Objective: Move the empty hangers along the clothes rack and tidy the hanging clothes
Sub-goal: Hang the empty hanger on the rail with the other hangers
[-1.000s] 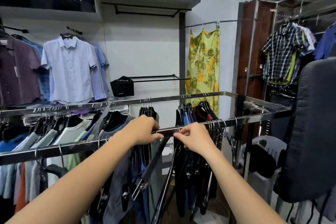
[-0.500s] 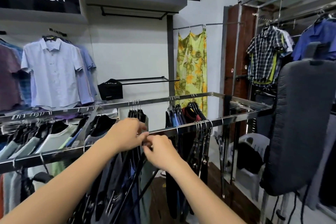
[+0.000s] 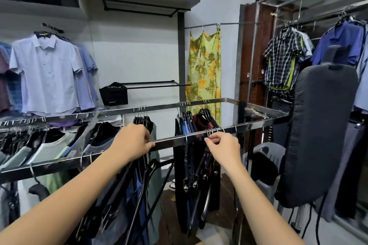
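A chrome clothes rack rail (image 3: 171,141) runs across in front of me. My left hand (image 3: 132,142) is closed around the metal hooks of a bunch of black empty hangers (image 3: 153,171) that dangle below it beside dark garments. My right hand (image 3: 223,148) pinches the hooks of a second bunch of black clip hangers (image 3: 199,177) further right on the rail. One lone hook (image 3: 186,139) sits on the rail between my hands. Grey and green shirts (image 3: 45,151) hang at the left of the rack.
A dark padded ironing board (image 3: 318,135) leans upright at the right, next to a grey plastic chair (image 3: 268,153). Shirts (image 3: 47,73) hang on the left wall, a yellow floral dress (image 3: 205,73) at the back, checked and blue shirts at the right.
My right hand has moved right along the rail, away from my left hand, to the bunch of clip hangers. My left hand stays on its hooks. The camera has turned slightly.
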`<state>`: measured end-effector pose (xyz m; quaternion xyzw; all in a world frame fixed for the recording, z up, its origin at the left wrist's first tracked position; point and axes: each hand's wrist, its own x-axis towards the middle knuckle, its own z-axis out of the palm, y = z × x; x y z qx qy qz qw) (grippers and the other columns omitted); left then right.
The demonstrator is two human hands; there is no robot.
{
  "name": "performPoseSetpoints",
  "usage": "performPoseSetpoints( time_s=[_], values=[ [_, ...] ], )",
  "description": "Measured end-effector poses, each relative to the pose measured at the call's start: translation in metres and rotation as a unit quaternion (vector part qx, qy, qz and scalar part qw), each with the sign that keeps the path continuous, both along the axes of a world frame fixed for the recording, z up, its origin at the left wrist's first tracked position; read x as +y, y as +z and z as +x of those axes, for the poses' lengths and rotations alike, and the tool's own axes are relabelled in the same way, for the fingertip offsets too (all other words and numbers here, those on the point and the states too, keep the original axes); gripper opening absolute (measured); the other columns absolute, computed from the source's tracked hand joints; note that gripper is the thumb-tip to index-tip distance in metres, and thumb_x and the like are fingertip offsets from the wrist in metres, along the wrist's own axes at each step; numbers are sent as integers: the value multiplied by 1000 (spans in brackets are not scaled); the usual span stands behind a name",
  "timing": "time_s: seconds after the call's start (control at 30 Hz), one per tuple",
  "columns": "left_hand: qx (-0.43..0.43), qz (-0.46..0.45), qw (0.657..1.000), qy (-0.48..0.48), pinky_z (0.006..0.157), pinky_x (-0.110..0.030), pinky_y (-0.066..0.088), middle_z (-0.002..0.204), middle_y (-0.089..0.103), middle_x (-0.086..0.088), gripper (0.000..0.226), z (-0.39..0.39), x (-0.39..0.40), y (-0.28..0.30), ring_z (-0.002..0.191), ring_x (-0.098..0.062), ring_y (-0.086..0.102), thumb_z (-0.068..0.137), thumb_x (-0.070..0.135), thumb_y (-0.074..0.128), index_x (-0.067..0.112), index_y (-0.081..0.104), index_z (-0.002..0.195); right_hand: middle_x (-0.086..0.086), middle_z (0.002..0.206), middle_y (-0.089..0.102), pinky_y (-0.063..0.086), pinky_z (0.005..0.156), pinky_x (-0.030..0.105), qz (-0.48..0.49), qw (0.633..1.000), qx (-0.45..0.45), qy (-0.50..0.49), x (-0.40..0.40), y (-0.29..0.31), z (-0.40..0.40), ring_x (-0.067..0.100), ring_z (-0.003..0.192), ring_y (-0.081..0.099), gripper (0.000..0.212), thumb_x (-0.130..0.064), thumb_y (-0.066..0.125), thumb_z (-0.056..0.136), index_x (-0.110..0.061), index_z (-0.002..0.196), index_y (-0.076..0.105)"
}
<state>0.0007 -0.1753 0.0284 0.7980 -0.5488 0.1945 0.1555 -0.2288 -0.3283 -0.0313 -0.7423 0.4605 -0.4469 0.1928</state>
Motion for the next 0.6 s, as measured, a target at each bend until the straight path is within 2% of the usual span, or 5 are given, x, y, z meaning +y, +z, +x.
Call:
performPoseSetpoints(
  time_s=[0.13, 0.27, 0.4, 0.6],
  values=[
    [12, -3, 1000, 16, 84, -35, 55, 89, 76, 3, 29, -3, 1, 0, 94, -22, 68, 76, 50, 75, 26, 77, 92, -12, 75, 73, 48, 70, 23, 21, 1000, -5, 6, -12, 1, 3, 6, 76, 65, 16, -38, 78, 87, -23, 92, 80],
    [31, 3, 999, 21, 86, -37, 57, 93, 76, -3, 29, -6, 2, -2, 96, -26, 69, 75, 45, 76, 26, 76, 97, -11, 69, 72, 56, 83, 32, 12, 1000, 1, -8, -14, 0, 9, 12, 77, 69, 11, -32, 76, 90, -22, 85, 80],
    [53, -2, 998, 17, 88, -39, 57, 97, 76, -6, 32, -6, 5, -5, 98, -27, 69, 78, 44, 76, 24, 75, 103, -1, 71, 76, 59, 81, 36, -3, 999, 37, 2, -7, -1, 22, 17, 72, 71, 14, -29, 71, 92, -22, 82, 78],
    [93, -15, 996, 3, 86, -33, 55, 87, 76, 1, 34, -1, 7, -7, 95, -22, 68, 78, 43, 75, 19, 75, 103, -2, 76, 76, 59, 84, 37, -18, 997, 34, 73, 21, -4, 50, 18, 76, 71, 15, -28, 70, 94, -21, 83, 77]
  ],
)
